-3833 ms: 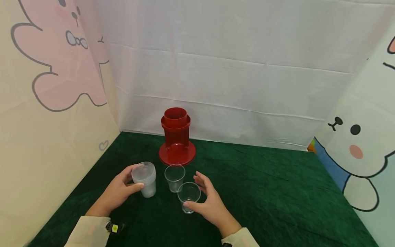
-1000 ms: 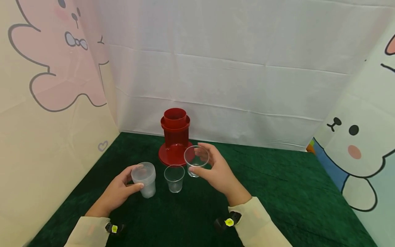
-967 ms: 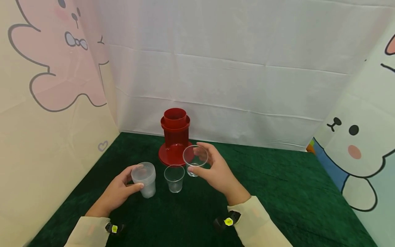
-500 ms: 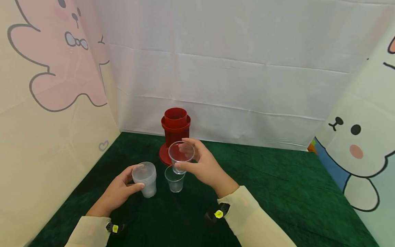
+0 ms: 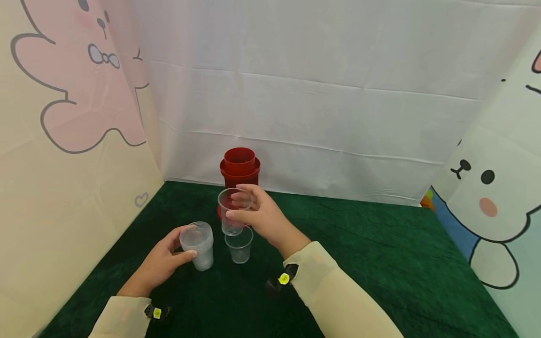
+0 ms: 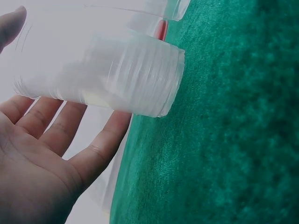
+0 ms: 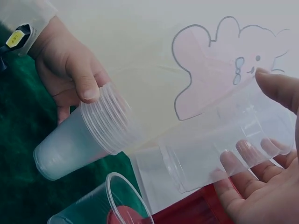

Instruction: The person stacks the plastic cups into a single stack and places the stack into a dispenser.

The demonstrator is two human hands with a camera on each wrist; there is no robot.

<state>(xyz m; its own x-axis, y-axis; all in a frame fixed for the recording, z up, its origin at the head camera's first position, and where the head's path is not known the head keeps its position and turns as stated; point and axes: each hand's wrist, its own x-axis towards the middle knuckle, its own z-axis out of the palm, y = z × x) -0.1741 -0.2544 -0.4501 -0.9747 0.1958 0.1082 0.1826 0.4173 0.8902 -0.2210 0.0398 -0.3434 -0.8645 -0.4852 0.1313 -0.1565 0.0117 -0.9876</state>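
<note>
My left hand (image 5: pixel 162 263) grips a stack of nested clear plastic cups (image 5: pixel 198 249), upright at the cloth, its thumb on the near side. In the left wrist view the fingers (image 6: pixel 96 147) lie along the stack. My right hand (image 5: pixel 264 218) holds a single clear plastic cup (image 5: pixel 231 220) between thumb and fingers, raised off the table. Another plastic cup (image 5: pixel 240 249) stands on the cloth just below and to its right, mouth up. In the right wrist view the held cup (image 7: pixel 191 154) is seen through, with fingertips behind its wall.
Behind the held cup stands a red cylindrical holder (image 5: pixel 239 171) on a round base, now partly covered. A dark green cloth (image 5: pixel 380 263) covers the table. A white sheet (image 5: pixel 321 117) closes the back, with printed cartoon sheets (image 5: pixel 93 188) at the sides.
My right hand has carried its cup up from the cloth, over to the holder's right, then left past the standing cup. The left hand and its stack have stayed put.
</note>
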